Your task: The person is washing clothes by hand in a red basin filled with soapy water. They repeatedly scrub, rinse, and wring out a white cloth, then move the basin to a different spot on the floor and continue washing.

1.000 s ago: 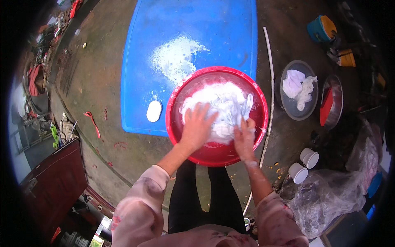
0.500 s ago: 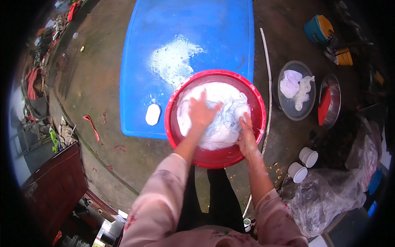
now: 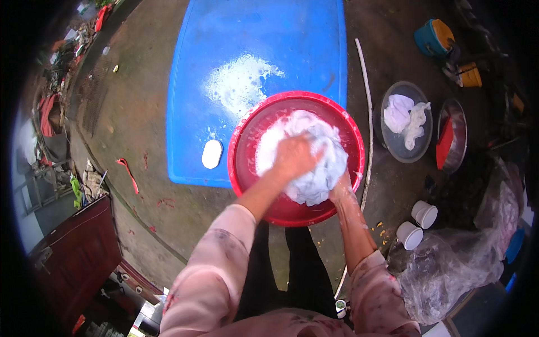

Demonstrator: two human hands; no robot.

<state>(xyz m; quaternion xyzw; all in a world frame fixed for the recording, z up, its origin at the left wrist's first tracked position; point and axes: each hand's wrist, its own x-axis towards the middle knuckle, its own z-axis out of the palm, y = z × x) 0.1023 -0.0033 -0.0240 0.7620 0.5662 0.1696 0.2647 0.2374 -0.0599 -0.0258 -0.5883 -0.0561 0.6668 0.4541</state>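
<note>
A red plastic basin [image 3: 238, 154] overlaps the near edge of a blue tabletop [image 3: 193, 112]. Inside it lies a bunched, wet white cloth [image 3: 328, 151] with a pale blue tint and soapy foam around it. My left hand [image 3: 296, 157] presses on top of the cloth with its fingers curled into it, slightly blurred by motion. At the basin's right side, my right hand [image 3: 340, 190] grips the cloth's edge from below; its fingers are mostly hidden under the fabric. A white bar of soap [image 3: 211, 154] rests on the tabletop left of the basin.
Right of a long white pipe [image 3: 365, 101] stand a grey basin [image 3: 393, 149] with pale cloths and a metal basin [image 3: 459, 140] holding a red object. Two white tubs [image 3: 416, 224] stand near crumpled clear plastic sheeting [image 3: 443, 275]. A teal bucket [image 3: 429, 40] is at far right.
The cloth is gathered into a tighter bundle toward the right of the basin. My left hand has moved right and down, its spread fingers now curled. My right fingers have gone under the cloth.
</note>
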